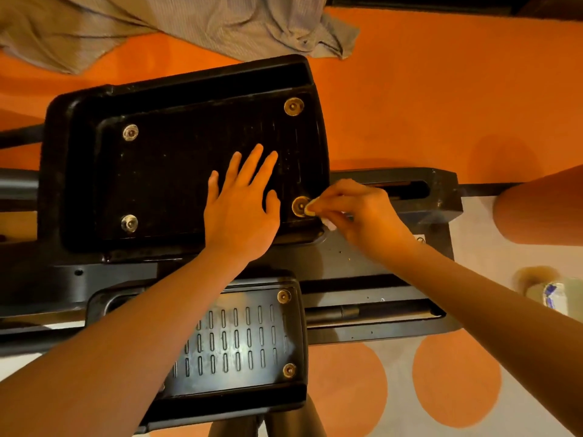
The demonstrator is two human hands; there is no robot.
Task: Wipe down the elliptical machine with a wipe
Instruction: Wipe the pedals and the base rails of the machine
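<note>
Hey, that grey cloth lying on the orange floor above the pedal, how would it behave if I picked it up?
The grey cloth is probably floppy: it lies crumpled in loose folds. It looks thin, so likely light for its size. It should not roll or tip, though pushing it across the orange floor might just bunch it up.

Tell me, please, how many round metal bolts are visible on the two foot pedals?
6. Far pedal: four, at far left, far right, near left, near right beside the right hand. Near pedal: two, at and; the left forearm may hide others.
</note>
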